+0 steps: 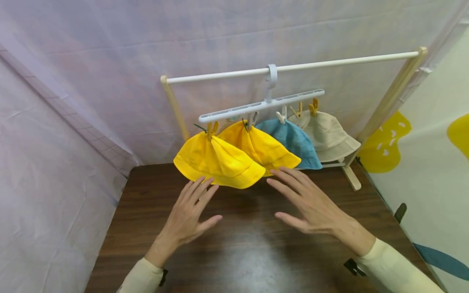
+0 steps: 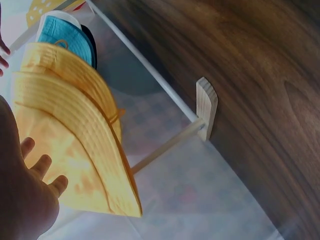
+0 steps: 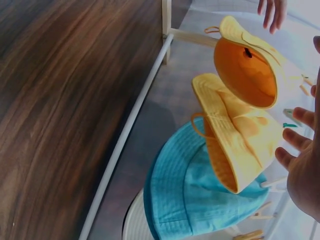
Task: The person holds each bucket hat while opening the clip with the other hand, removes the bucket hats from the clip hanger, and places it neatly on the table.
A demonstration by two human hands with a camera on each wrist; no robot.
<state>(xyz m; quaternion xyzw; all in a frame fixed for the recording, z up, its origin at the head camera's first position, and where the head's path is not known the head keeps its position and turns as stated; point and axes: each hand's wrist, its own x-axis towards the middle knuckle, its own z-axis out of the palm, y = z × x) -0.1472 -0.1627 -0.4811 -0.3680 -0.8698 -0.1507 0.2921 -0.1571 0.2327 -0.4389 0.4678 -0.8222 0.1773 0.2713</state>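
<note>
My left hand and right hand hover, fingers spread and grasping nothing, near the front yellow hat, clipped beneath a white hanger above the dark surface — though whether my left fingertips touch its brim, I cannot tell. The cloth looks light and soft, likely to fold under pressure — best pinched at the stitched brim, clear of the yellow clip.

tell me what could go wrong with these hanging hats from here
The front yellow hat hangs from a yellow clip, so a sharp tug might pull it loose.

The hanger hangs on the white rail by one hook, so a bump from the left hand or right hand could make it swing or slide.
</note>
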